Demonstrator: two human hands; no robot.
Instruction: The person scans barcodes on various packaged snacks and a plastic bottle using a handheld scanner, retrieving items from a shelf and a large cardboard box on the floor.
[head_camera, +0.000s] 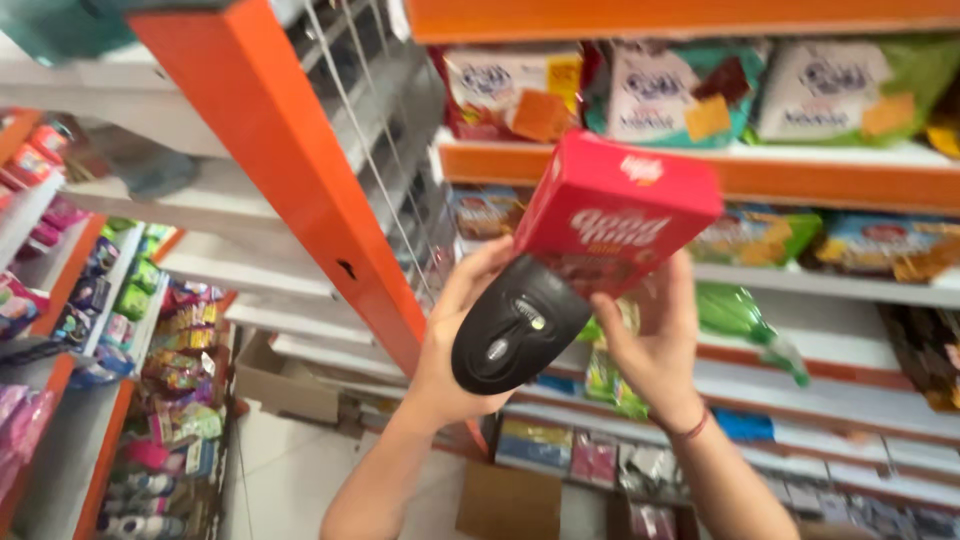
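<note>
Setting: a person is standing in a shop aisle, looking up at orange shelves (700, 170) stacked with snack bags (660, 95).
Left hand: the left hand (455, 350) is gripping a black scanner (515, 335), fingers curled behind it, thumb side toward the camera.
Right hand: the right hand (650, 340) is holding up a red box (615, 215) from below, fingers spread along its underside (the palm is partly hidden by the box).
Red box: it is being held in the air in front of the shelves, tilted, its printed face turned toward the camera, well above the floor and not resting on any shelf.
Scanner: its head is sitting just under the lower left corner of the box, touching or nearly touching it; which, I cannot tell.
Step in hand: the box appears to be getting scanned, with the reader aimed at its lower face.
Next move: it is likely calling for a steady box and the code squarely facing the reader.
Surroundings: more packets are lining the racks at the left (170, 350), and a cardboard carton (285, 385) is sitting low beside the orange post (290, 170).
</note>
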